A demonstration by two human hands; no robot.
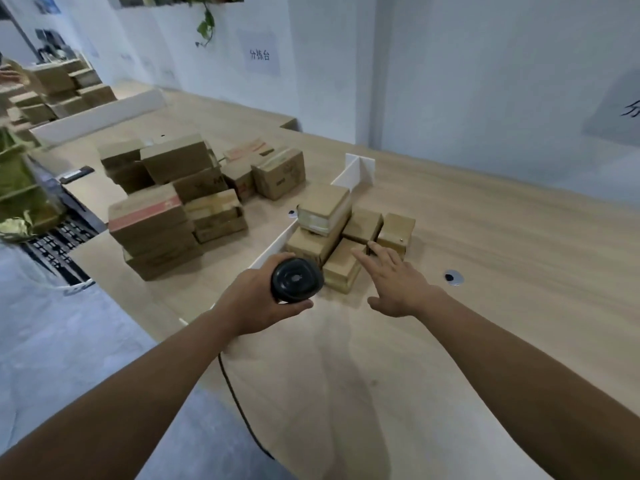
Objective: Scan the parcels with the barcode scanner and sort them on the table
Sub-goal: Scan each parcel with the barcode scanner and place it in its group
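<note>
At the far left edge, toward nine o'clock, a black computer keyboard (57, 245) lies partly under a blurred green-and-clear object. To its right, on the pale wood-grain bench (485, 237), stands a stacked group of brown cardboard parcels (180, 199); the nearest stack carries a red tape band across its top box. A low white divider panel (277, 242) runs from the bench's near edge toward one o'clock and separates this group from the next.

The left hand (258, 303) grips a black handheld barcode scanner (297, 279), its fingers curled round the body, the round head facing the camera; a thin black cable (239, 407) drops from under the hand toward six o'clock. The scanner is held just above the near end of the divider, beside the second group.

Right of the divider lies a smaller cluster of plain brown cardboard boxes (346, 237), one of them, with a clear-taped side, resting on top of another against the divider. The right hand (398, 285) is spread, fingers straight and apart, its fingertips (375, 247) at the near boxes of this cluster; whether they touch cannot be told. It holds nothing.

At three o'clock from that hand, a round grey cable grommet (453, 277) is set in the bench. On the white wall toward twelve o'clock hangs a paper sign with dark characters (260, 55).
</note>
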